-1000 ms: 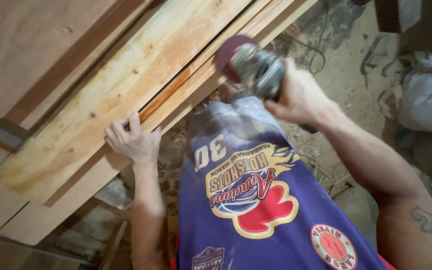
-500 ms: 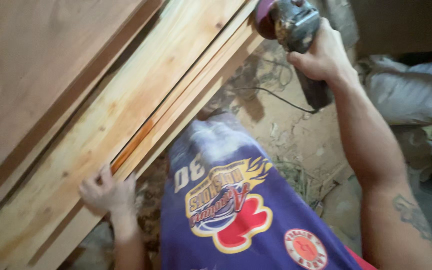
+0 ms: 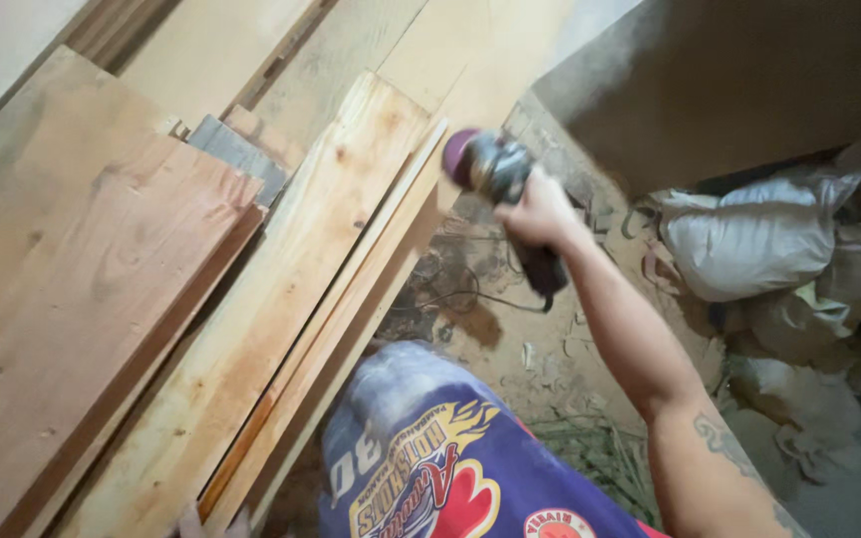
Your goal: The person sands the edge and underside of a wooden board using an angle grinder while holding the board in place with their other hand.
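Since half a second ago, grinder and right hand are sitting lower and nearer centre in my view, and the left hand is slipping almost out at the bottom edge.

Item: angle grinder (image 3: 498, 169), grey body, maroon sanding disc. It is hanging just off the right edge of the long pale plank (image 3: 291, 309); I cannot tell whether the disc is touching the wood.

Right hand (image 3: 542, 211): fingers (image 3: 522, 221) closing fully round the grinder body, arm reaching out straight.

Left hand (image 3: 213, 522): only fingertips showing beside the plank's lower end; I cannot tell whether they are gripping.

Surroundings: stacked boards (image 3: 82, 259) to the left, a dark cord (image 3: 470, 297) trailing over the dusty floor (image 3: 510, 349), grey sacks (image 3: 764, 234) to the right.

Risk, as I am judging it: one-handed at full reach, the disc could be catching the plank's edge and kicking sideways; the loose cord could be snagging underfoot.
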